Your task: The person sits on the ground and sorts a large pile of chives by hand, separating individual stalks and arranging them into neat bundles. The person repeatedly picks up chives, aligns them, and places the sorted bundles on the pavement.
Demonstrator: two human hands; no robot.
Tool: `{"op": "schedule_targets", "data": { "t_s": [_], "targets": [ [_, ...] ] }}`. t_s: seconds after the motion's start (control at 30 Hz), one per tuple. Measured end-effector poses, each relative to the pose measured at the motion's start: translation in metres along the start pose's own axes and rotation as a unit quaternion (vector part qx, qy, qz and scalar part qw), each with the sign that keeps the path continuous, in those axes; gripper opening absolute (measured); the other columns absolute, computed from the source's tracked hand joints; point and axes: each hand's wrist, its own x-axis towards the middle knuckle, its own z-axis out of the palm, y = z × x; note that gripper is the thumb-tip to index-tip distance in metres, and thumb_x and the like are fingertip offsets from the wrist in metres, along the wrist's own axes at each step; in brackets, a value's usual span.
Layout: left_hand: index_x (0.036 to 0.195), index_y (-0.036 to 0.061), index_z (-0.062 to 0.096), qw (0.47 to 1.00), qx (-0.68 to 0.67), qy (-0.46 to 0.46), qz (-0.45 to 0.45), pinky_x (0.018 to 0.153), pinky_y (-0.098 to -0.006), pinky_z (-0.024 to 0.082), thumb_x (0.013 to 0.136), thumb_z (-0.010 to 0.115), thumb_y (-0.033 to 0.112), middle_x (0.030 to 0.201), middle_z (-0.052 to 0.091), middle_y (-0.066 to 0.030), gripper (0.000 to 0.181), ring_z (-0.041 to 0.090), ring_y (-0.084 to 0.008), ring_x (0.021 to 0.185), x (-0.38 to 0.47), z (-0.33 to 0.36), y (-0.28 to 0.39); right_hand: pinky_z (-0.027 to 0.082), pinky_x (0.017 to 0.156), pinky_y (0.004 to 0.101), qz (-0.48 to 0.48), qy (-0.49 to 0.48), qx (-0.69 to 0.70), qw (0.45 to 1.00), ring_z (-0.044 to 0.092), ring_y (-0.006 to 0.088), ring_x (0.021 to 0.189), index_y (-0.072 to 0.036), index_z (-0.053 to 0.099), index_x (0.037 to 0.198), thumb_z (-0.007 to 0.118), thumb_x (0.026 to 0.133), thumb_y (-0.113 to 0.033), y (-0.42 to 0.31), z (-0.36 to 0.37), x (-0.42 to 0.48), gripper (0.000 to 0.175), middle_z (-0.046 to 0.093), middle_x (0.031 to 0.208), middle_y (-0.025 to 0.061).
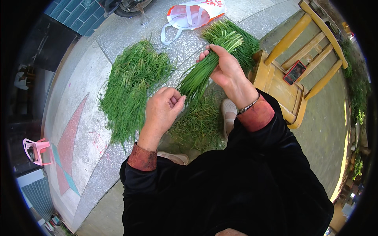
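My right hand [226,69] grips a bunch of green garlic chives [203,69] partway along. Their pale cut ends point up and away, and the leaf tips hang down towards the left. Beside those tips is my left hand [164,107], its fingers curled and thumb against the forefinger; whether a leaf is pinched there is too fine to tell. To the left a large loose heap of chives [133,88] lies on the raised terrazzo floor. A neater pile of chives [248,47], stems aligned, lies beyond my right hand.
Leaf scraps [198,124] cover the lower ground between my shoes [230,113]. A yellow wooden chair [274,88] with a red-cased phone [294,73] on it stands at the right. At the back lies a white and orange bag [189,17] near a wheel [130,10]. A pink chair [38,150] is far left.
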Motion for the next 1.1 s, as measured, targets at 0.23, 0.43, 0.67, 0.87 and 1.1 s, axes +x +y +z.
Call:
{"op": "schedule_targets", "data": {
  "t_s": [0.23,0.43,0.67,0.87,1.1],
  "targets": [
    [0.096,0.0089,0.069,0.996,0.074,0.006,0.058,0.059,-0.0342,0.05,0.084,0.068,0.016,0.078,0.062,-0.0065,0.013,0.063,-0.0227,0.063,-0.001,0.023,0.008,0.051,0.08,0.0402,0.013,0.009,0.003,1.0,0.057,0.0194,0.074,-0.003,0.052,0.093,0.046,0.099,-0.015,0.004,-0.003,0.001,0.014,0.054,0.08,0.0053],
    [0.098,0.0046,0.07,0.995,-0.098,-0.006,-0.011,0.06,-0.0284,0.052,0.083,0.07,0.012,0.082,0.065,-0.0069,0.017,0.063,-0.0165,0.064,0.002,0.031,0.0,0.051,0.084,0.0424,0.018,0.011,0.016,1.0,0.057,0.0196,0.074,-0.003,0.052,0.092,0.045,0.099,-0.014,0.002,-0.003,-0.002,0.015,0.054,0.08,0.0051],
    [0.101,-0.0007,0.068,0.944,-0.32,-0.016,-0.083,0.057,-0.0214,0.049,0.084,0.071,0.007,0.083,0.066,-0.0056,0.019,0.059,-0.0079,0.063,0.006,0.038,-0.001,0.051,0.087,0.0449,0.025,0.004,0.013,1.0,0.057,0.0195,0.074,-0.003,0.052,0.091,0.044,0.099,-0.014,0.001,0.001,-0.005,0.015,0.053,0.08,0.005],
    [0.098,-0.0025,0.066,0.917,-0.377,-0.019,-0.127,0.053,-0.0194,0.045,0.089,0.069,0.009,0.076,0.064,-0.0013,0.015,0.056,-0.0056,0.059,0.006,0.038,-0.001,0.051,0.088,0.0451,0.025,-0.011,0.008,1.0,0.057,0.0192,0.074,-0.004,0.051,0.092,0.044,0.099,-0.014,0.004,0.002,-0.006,0.014,0.053,0.08,0.0049],
    [0.098,0.002,0.066,0.838,-0.509,-0.042,-0.193,0.051,-0.0181,0.041,0.093,0.065,0.016,0.073,0.062,0.0016,0.015,0.053,-0.0042,0.057,0.008,0.041,-0.001,0.052,0.089,0.0457,0.032,-0.002,0.001,0.999,0.057,0.0192,0.073,-0.003,0.051,0.093,0.045,0.099,-0.014,0.005,0.005,-0.008,0.013,0.053,0.08,0.0049]
  ]
}}
